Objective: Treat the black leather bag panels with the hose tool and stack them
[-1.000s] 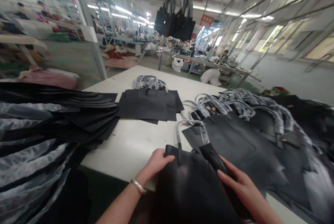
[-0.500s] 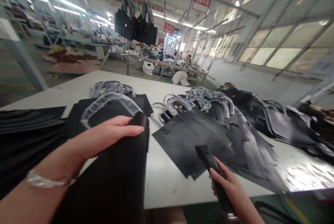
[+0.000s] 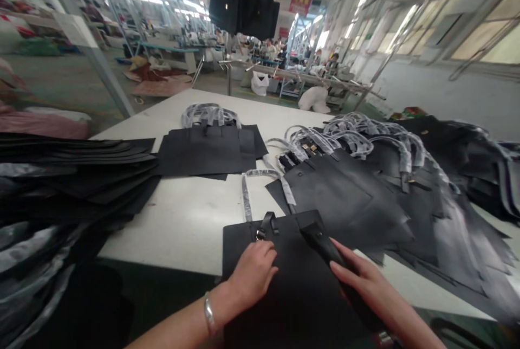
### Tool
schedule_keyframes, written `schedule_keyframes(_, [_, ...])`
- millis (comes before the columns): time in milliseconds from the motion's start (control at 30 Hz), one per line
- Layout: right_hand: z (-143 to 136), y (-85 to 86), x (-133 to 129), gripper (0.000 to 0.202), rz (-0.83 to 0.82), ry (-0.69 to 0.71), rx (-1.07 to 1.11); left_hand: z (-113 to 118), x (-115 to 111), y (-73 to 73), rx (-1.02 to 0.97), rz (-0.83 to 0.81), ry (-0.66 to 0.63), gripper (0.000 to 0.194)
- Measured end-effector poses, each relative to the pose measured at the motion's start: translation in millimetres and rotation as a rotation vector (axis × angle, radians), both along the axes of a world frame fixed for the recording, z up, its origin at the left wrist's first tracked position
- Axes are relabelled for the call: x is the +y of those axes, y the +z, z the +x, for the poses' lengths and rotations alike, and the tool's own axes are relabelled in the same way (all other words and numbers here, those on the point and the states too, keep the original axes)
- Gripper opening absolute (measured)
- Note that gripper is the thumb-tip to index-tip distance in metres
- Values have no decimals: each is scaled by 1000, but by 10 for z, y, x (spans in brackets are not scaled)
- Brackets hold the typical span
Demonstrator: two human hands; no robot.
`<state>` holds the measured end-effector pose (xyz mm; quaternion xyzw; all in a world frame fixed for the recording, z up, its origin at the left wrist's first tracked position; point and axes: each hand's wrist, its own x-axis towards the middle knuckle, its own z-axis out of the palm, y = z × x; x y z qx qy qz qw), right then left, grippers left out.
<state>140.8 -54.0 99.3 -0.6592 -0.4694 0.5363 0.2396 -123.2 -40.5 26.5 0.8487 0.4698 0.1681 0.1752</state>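
Note:
A black bag panel point(image 3: 292, 284) lies in front of me at the table's near edge, its plastic-wrapped handle point(image 3: 246, 197) pointing away. Near its top, a short black strap point(image 3: 268, 223) stands up in a loop with a small metal clasp point(image 3: 260, 236). My left hand point(image 3: 252, 270), wearing a silver bracelet point(image 3: 208, 314), has its fingers curled at the clasp end of that strap; the fingertips are partly hidden. My right hand point(image 3: 353, 270) is wrapped round a black handheld tool point(image 3: 323, 246) with a flat, wedge-shaped end. That end is over the panel's upper right part.
Black panels with wrapped handles point(image 3: 203, 148) lie at the back of the white table point(image 3: 182, 213). More panels point(image 3: 345, 197) overlap on the right. A tall stack point(image 3: 81, 175) stands at left. Finished black bags point(image 3: 244, 7) hang overhead beyond the table.
The panel my left hand held up and folded now lies flat before me. My left hand has moved right and down to its strap. The view has turned left; the tool stays in my right hand.

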Motion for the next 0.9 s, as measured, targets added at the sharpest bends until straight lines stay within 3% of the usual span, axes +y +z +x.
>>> schedule_keyframes(100, [-95, -82, 106, 76, -47, 110, -24, -55, 57, -100, 20, 134, 153, 28])
schedule_keyframes(200, [-96, -92, 184, 73, -99, 125, -36, -104, 210, -200, 9, 165, 263, 39])
schedule_keyframes(400, [-190, -47, 357, 67, -164, 110, 32, -137, 288, -282, 1, 171, 212, 46])
schedule_keyframes(567, [-340, -121, 569, 75, 47, -5, -102, -133, 258, -253, -1, 159, 222, 45])
schedule_keyframes(667, [-299, -29, 590, 79, 181, -90, -164, -134, 257, -248, -25, 141, 243, 46])
schedule_keyframes(800, [-259, 139, 489, 82, 31, -19, -51, -137, 268, -255, -91, 105, 303, 50])
schedule_keyframes(900, [-352, 141, 410, 77, -107, 99, 15, -140, 276, -276, -119, 97, 331, 51])
